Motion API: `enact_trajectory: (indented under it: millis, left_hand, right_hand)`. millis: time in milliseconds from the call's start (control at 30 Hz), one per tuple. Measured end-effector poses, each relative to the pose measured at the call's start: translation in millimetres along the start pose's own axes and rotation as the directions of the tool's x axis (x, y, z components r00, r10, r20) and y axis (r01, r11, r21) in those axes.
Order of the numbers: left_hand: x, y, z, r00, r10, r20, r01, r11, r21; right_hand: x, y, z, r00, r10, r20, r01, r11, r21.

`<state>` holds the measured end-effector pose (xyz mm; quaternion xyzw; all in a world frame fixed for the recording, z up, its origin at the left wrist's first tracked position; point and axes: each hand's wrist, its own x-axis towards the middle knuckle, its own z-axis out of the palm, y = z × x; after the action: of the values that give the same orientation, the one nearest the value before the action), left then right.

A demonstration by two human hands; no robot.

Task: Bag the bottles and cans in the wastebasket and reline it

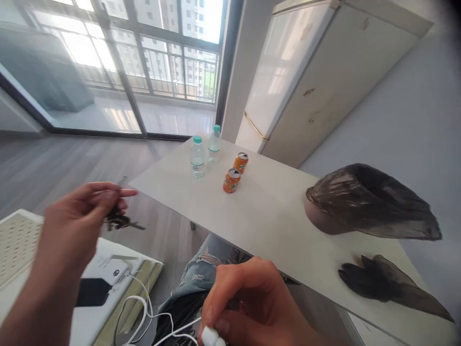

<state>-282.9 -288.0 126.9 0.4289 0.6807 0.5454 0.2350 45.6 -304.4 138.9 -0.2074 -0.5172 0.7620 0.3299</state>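
L hand (84,209) extended (keys (118,221)), R (254,295) curled

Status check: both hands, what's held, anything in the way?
Left hand: holding keys. Right hand: pinching white piece, cut off by frame edge. Looped cable low between hands, possible snag.

Two bottles (197,159), two cans (231,182)

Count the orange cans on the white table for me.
2: the front can stands nearer the camera; the rear can stands just behind it, slightly right. No others show.
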Motion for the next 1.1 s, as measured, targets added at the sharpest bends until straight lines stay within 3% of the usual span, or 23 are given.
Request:
enact_trajectory:
  millis: [133, 333, 600, 800, 1000, 1100]
  left_hand:
    - [-11, 1, 31, 0.983, -0.115, 0.146, 0.142, 0.971, -0.190]
    - [-34, 17, 51, 0.983, -0.049, 0.179, 0.087, 0.975, -0.207]
    - [-43, 29, 65, 0.978, -0.001, 0.209, 0.028, 0.991, -0.127]
    - [-48, 22, 69, 0.961, 0.006, 0.277, 0.046, 0.982, -0.183]
    - [-51, 8, 71, 0.893, 0.087, 0.442, 0.007, 0.978, -0.207]
    - [-51, 5, 70, 0.869, 0.160, 0.468, -0.038, 0.965, -0.259]
  right_hand:
    - [1, 5, 1, 0.997, -0.006, 0.072, 0.009, 0.999, -0.051]
    - [5, 9, 0, 0.997, -0.057, 0.061, 0.061, 0.996, -0.060]
    - [7, 0, 2, 0.995, -0.063, 0.076, 0.069, 0.995, -0.078]
    - [3, 3, 0, 0.995, -0.051, 0.086, 0.058, 0.994, -0.090]
    - [-6, 11, -4, 0.994, -0.015, 0.109, 0.027, 0.994, -0.110]
    - [-7, 11, -3, 0.995, 0.017, 0.094, -0.005, 0.992, -0.127]
